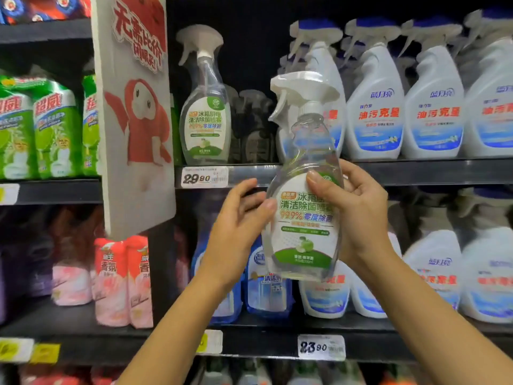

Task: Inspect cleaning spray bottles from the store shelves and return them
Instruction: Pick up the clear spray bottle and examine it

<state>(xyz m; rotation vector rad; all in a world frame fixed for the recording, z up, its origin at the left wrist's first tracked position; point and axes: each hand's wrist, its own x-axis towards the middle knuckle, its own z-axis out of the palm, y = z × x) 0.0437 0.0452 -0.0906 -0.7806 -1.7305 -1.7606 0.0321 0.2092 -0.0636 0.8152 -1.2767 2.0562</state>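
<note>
Head view: a clear spray bottle (pixel 302 218) is held up in front of the store shelves, just right of the middle of the frame. It stands nearly upright, with its white trigger head at 12 o'clock, the nozzle pointing towards 9 o'clock, and its green-and-white label facing the camera.

The right hand (pixel 358 215) grips the bottle from its 3 o'clock side. The thumb (pixel 319 187) is pressed flat across the top of the label, and the fingers curl round behind the bottle, where they are hidden.

The left hand (pixel 236 232) comes up from 7 o'clock. Its fingers are loosely bent and close together, and their tips (pixel 268 204) meet the bottle's 9 o'clock edge without closing round it.

At 11 o'clock from the held bottle, a twin bottle (pixel 205 115) with the same label stands upright on the upper shelf (pixel 416 170). A price tag reading 29.90 (pixel 204 177) sits on the shelf edge right below it.

From 1 to 3 o'clock, a row of white spray bottles (pixel 374 107) with blue-topped triggers fills the same shelf.

At 9 to 10 o'clock hangs a white sign (pixel 133 107) with a red mascot and red lettering. Beyond it stand green packs (pixel 41 129).

On the lower shelf:
- Pink and red packs (pixel 119 282) stand at 8 o'clock.
- Blue pouches (pixel 266 287) sit just below the held bottle.
- More white bottles (pixel 433 262) stand at 4 o'clock.
- A tag reading 23.90 (pixel 322 347) is at 6 o'clock.
</note>
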